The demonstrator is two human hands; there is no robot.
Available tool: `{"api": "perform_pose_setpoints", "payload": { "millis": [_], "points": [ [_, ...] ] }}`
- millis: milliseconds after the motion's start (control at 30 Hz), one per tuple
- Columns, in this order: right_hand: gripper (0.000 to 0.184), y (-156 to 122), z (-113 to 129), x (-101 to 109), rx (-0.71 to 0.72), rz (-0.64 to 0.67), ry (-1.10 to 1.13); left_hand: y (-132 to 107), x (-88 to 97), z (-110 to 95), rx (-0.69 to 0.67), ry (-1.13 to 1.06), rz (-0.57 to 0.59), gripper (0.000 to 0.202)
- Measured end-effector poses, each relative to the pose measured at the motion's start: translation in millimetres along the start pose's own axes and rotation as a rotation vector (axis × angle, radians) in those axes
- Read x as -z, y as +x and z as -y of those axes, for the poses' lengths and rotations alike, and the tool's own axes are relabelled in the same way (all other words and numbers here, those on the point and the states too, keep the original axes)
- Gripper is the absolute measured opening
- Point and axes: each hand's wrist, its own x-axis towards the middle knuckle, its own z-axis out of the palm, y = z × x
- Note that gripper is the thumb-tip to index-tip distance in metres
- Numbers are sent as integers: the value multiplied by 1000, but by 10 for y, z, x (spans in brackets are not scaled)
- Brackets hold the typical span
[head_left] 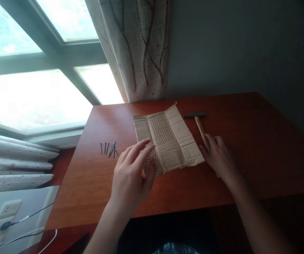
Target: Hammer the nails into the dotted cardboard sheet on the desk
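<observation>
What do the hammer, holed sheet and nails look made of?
Hammer: smooth tan handle, apparently wood by its colour; dull dark head, probably metal.
Holed sheet: matte corrugated cardboard, from brown ridges, rough edges.
Nails: likely steel; thin, dark grey, finish unclear.

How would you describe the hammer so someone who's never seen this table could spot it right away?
On the reddish-brown table, find the creased cardboard. The hammer lies just right of it, with the person's right hand at its handle. Its pale wooden handle and dark metal head set it apart from the thin dark nails left of the cardboard.
</observation>
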Motion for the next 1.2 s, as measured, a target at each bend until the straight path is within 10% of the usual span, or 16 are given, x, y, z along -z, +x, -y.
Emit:
{"api": "perform_pose_setpoints", "payload": {
  "millis": [467,933,1200],
  "points": [
    [49,603,75,-210,-36,33,44,-448,209,1146,590,106,-43,30],
    [48,580,-60,-254,-57,-50,305,-179,128,816,662,536,390,35],
    [49,577,-96,-255,-48,-44,340,-134,73,801,649,598,433,39]
  ]
}}
